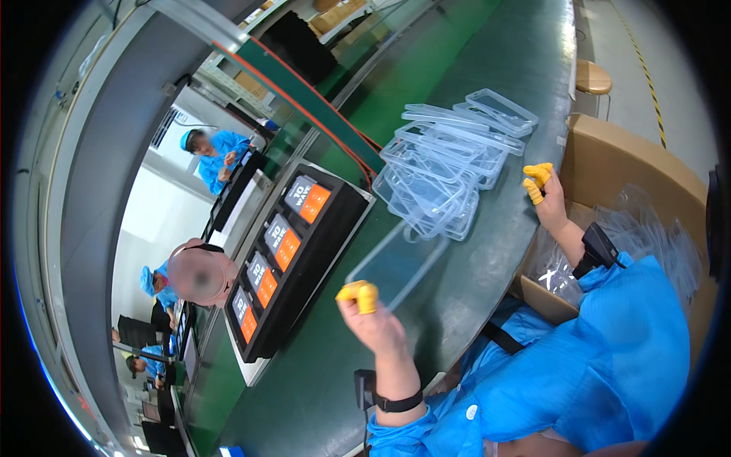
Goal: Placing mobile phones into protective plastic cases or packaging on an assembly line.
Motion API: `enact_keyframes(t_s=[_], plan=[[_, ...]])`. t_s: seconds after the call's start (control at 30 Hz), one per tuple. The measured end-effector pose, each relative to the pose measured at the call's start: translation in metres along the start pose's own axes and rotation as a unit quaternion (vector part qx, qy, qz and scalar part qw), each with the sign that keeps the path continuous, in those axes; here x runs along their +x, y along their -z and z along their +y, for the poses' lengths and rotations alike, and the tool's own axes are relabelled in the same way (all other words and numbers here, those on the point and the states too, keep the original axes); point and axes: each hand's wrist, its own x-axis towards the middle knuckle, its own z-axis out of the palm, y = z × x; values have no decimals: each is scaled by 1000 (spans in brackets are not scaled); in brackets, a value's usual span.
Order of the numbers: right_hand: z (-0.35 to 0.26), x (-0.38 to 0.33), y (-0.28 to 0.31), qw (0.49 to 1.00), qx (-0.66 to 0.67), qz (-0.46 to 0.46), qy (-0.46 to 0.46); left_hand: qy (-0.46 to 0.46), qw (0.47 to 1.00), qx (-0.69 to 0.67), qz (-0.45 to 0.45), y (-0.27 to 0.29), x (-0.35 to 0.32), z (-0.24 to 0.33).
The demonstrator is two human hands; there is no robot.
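Clear frame (396, 263) pinched in left hand (373, 324) above green table (457, 61)

Green bench (472, 84) (clear frames (445, 171) atop)

Blue sleeves, yellow-capped fingers (366, 297)

The left hand (373, 320), with yellow covers on its fingertips (358, 293), pinches the near corner of a clear plastic frame (396, 263) on the green table (472, 251). The right hand (547, 196) is lifted beside a pile of clear frames (445, 171). A black tray (293, 255) lies to the left, a cardboard box (617, 164) to the right.
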Motion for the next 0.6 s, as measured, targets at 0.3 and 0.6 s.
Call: enact_keyframes(t_s=[0.3,0.6], plan=[[1,0,3,1000,3,18,10,-323,861,379,-104,-73,23,-4],[-13,16,13,997,44,7,70,-212,853,470,-75,-52,15,-69]])
